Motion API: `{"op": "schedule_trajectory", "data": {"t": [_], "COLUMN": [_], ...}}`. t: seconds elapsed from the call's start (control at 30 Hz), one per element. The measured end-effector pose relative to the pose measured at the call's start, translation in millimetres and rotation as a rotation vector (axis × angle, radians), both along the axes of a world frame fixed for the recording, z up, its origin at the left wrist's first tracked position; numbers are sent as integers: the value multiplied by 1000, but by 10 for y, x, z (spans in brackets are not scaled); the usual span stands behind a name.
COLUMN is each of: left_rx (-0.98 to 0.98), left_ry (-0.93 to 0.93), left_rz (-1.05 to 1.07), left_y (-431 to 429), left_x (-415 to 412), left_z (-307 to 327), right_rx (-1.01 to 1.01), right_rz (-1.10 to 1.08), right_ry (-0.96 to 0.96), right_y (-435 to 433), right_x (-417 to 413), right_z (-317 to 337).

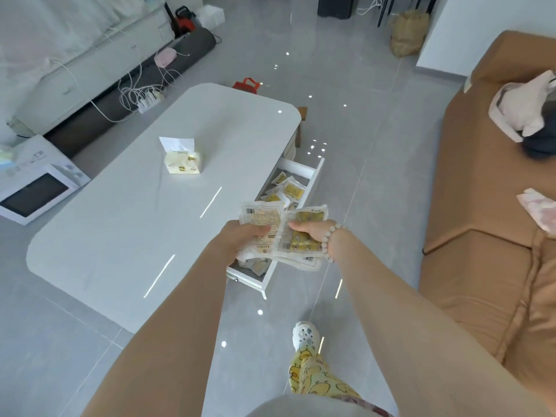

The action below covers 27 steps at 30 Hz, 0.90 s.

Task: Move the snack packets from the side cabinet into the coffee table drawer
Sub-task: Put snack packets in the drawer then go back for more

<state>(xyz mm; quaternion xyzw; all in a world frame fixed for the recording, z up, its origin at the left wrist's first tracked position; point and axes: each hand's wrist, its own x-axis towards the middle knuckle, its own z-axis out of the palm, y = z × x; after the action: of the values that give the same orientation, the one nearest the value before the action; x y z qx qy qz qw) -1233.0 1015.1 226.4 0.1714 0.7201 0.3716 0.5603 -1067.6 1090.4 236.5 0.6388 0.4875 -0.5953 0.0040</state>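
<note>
Both my hands hold yellow-and-clear snack packets above the open drawer (313,179) of the white coffee table (144,212). My left hand (240,236) grips a packet (261,215) with its printed back and barcode showing. My right hand (313,231) grips another packet (304,236) with its yellow front up, and further packets seem stacked beneath. Several more packets (288,189) lie inside the drawer, whose near end is hidden behind my hands.
A tissue pack (182,161) sits on the table top. A brown sofa (487,230) stands to the right, a boxed microwave (36,182) on the floor at left, cables and a power strip (147,99) beyond the table. My foot in a white shoe (305,335) is beside the drawer.
</note>
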Motion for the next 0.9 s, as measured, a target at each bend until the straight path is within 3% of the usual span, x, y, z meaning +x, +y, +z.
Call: {"op": "schedule_trajectory", "data": {"t": [0.23, 0.4, 0.9], "left_rx": [22, 8, -92], "left_ry": [-103, -112, -117], "left_rz": [97, 123, 174], "left_y": [859, 1132, 2206], "left_x": [156, 168, -596], "left_z": [-101, -202, -525], "right_rx": [-20, -62, -63], "right_rz": [42, 63, 176], "right_ry": [-48, -76, -156], "right_y": [1067, 1364, 2536], "right_x": [32, -14, -875], "right_z": [-123, -260, -365]}}
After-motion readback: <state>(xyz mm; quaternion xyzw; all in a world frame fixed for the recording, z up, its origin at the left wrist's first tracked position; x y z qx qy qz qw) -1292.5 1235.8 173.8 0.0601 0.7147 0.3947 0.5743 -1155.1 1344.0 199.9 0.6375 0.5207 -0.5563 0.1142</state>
